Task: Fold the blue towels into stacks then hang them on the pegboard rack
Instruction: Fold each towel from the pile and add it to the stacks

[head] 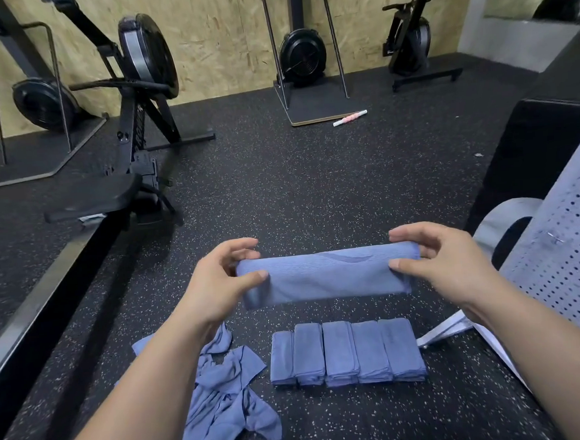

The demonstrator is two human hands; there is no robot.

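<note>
A blue towel (327, 275), folded into a long strip, hangs in the air above the floor. My left hand (222, 279) pinches its left end and my right hand (432, 258) pinches its right end, thumbs on the near side. Below it, several folded blue towels (346, 353) lie side by side in a row on the speckled black floor. To their left lies a loose heap of unfolded blue towels (222, 396). The grey pegboard rack (565, 255) stands at the right edge, its perforated panel leaning toward me.
A rowing machine (131, 128) and its long rail (47, 298) run along the left. More black exercise machines (301, 54) stand against the wooden back wall. A small pink and white stick (350, 118) lies on the floor. A black box (547, 140) sits behind the rack.
</note>
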